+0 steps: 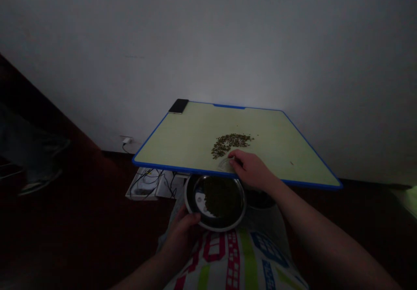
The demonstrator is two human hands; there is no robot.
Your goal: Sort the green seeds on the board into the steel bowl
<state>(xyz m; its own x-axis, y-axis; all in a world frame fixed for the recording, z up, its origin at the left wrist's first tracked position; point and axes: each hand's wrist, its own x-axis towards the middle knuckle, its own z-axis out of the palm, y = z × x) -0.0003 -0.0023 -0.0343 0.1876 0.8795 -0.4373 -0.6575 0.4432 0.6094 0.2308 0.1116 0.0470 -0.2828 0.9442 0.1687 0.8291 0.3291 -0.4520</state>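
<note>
My left hand (183, 231) grips the rim of a round metal bowl (195, 203), held just below the near edge of a small table. The bowl holds a heap of dark green beans (220, 199). On the pale green tabletop (182, 138) with its blue edging lies a scattered pile of the same beans (230, 143). My right hand (252, 168) rests at the near edge of the table, just in front of that pile, its fingers curled on a small clear plastic piece (224, 164).
A dark phone (178, 106) lies at the table's far left corner. A white wall stands behind the table. Below the table on the left are a white power strip with cables (146, 185) and a wall plug (126, 141). A colourful patterned cloth (234, 264) covers my lap.
</note>
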